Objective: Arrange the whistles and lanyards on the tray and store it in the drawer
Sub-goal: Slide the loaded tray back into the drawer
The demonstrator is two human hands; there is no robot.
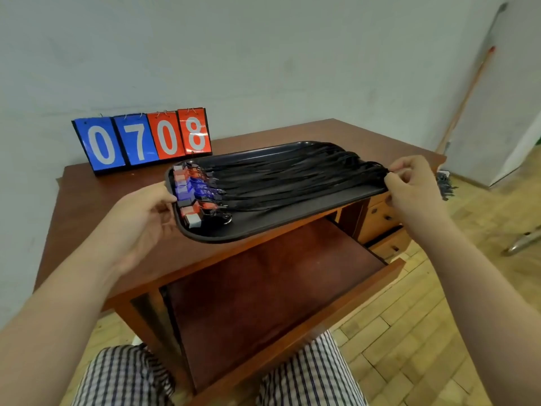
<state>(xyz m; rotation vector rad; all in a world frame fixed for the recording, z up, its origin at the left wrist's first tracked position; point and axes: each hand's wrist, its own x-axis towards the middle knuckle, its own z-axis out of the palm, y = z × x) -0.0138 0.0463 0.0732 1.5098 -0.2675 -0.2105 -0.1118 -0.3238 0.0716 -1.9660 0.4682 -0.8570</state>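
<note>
From my remote seat, the biggest thing in view is the brown tabletop [96, 206], with a flip scoreboard [143, 140] standing at its back edge. Below its front edge the drawer [263, 288] is pulled wide open, and I see nothing lying in it.

The black tray [278, 212] juts out past the tabletop's front edge, above the open drawer. I cannot tell whether it rests on the wood or is lifted clear. The black lanyards [292, 174] lie along it in a combed bundle, running from the left end to the right.

My left hand [143, 221] grips the tray's left rim, thumb on top. My right hand [412, 186] pinches the gathered lanyard ends at the right end of the tray. The red and blue whistles [187, 194] sit in a neat stack at the left end.

I judge the arranging is done, bar a last tidy of the ends. Lowering the tray in and closing the drawer are left.
</note>
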